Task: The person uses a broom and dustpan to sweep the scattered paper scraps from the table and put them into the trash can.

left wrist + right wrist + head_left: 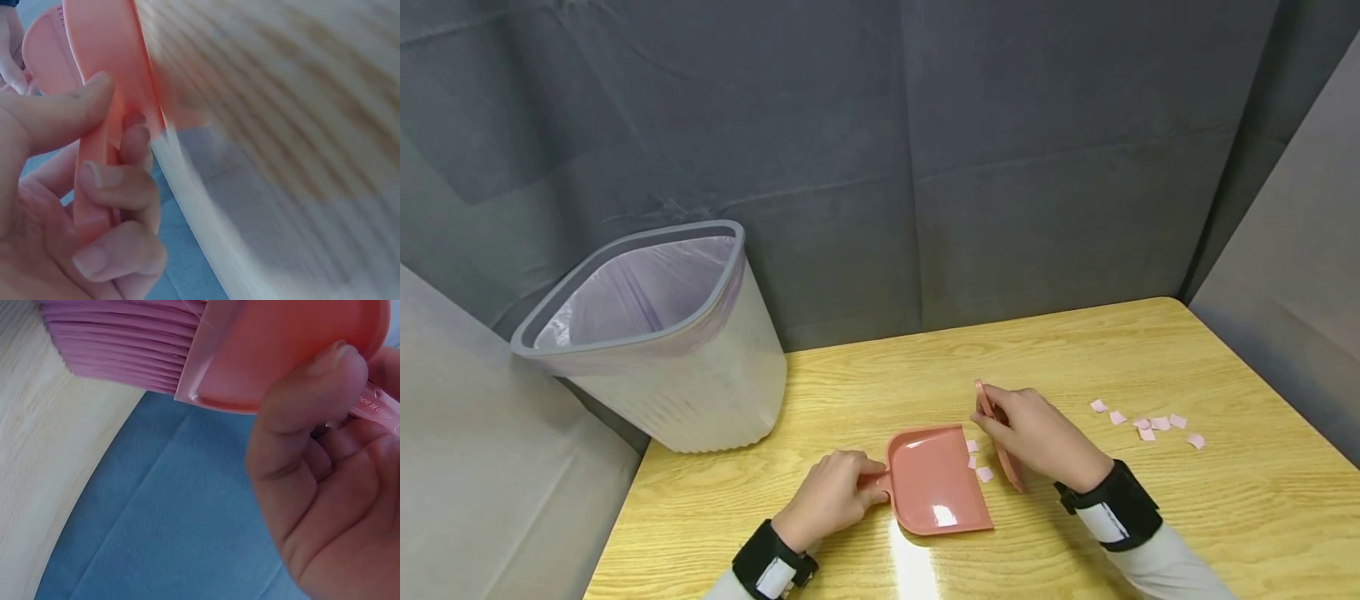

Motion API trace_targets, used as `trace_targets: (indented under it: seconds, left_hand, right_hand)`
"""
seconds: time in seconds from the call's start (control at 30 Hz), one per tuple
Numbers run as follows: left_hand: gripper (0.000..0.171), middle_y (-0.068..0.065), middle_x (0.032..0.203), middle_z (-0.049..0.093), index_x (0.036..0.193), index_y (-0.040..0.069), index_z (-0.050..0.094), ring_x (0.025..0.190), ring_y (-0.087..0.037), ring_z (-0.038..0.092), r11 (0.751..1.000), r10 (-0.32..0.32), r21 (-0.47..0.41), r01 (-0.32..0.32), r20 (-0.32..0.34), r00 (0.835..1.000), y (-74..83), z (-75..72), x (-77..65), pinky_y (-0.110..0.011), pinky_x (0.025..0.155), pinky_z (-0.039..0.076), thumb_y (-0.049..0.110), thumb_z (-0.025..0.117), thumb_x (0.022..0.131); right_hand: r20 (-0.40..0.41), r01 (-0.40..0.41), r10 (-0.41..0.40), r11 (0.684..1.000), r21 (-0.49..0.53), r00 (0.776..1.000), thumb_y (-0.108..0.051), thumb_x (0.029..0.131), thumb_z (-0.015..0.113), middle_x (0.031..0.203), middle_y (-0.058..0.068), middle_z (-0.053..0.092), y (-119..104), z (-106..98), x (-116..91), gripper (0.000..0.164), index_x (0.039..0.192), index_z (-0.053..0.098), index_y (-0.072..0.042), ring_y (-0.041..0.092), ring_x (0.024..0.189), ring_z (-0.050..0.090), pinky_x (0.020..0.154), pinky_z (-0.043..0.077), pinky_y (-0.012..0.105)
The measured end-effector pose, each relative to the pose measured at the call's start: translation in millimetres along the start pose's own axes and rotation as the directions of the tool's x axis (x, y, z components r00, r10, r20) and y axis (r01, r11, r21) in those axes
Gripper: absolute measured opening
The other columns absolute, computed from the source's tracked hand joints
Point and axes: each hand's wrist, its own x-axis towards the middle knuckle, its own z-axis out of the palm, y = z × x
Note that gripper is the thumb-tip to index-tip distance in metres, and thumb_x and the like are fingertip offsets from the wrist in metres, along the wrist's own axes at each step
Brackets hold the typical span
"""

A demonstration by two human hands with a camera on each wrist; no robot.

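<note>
My left hand (833,493) grips the short handle of a coral-pink dustpan (934,481), which lies on the table with its open edge to the right. In the left wrist view, the fingers (128,187) curl round that handle. My right hand (1037,433) holds a matching small brush (1009,465) on its edge, just right of the dustpan. Purple-pink bristles (125,347) show in the right wrist view, with the thumb pressed against the brush's body. Between brush and dustpan lie a few pink paper scraps (984,474) at the pan's lip.
More pink paper scraps (1160,423) lie scattered on the wooden table (865,383) to the right. A whitish waste bin (715,383) with a grey rim and a plastic liner stands at the back left, leaning. Dark grey cloth (1000,167) hangs behind the table.
</note>
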Motion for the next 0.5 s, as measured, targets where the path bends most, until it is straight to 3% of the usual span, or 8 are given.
trace_targets:
  seconds: [0.27,0.5]
  left_hand:
    - [0.028,0.01,0.081,0.067,0.112,0.013,0.081,0.067,-0.002,0.053,1.0,0.019,-0.007,-0.019,-0.009,1.0,-1.2,-2.5,-1.3,-0.023,0.057,0.041,0.024,0.085,0.087]
    - [0.027,0.006,0.089,0.072,0.112,0.013,0.081,0.074,-0.002,0.058,1.0,0.025,0.0,-0.025,-0.035,0.999,-2.3,-5.7,-2.4,-0.023,0.063,0.045,0.024,0.085,0.087]
  right_hand:
    - [0.027,-0.005,0.002,0.996,0.093,1.0,-0.032,0.107,0.057,0.051,-0.007,0.049,-4.7,10.1,-0.3,0.022,0.1,0.061,-0.012,0.014,0.037,0.052,0.049,0.046,0.028]
    - [0.032,0.013,-0.017,0.994,0.105,0.999,-0.039,0.108,0.054,0.051,-0.007,0.05,-4.8,10.0,-1.2,0.027,0.101,0.06,-0.014,0.014,0.038,0.053,0.05,0.046,0.028]
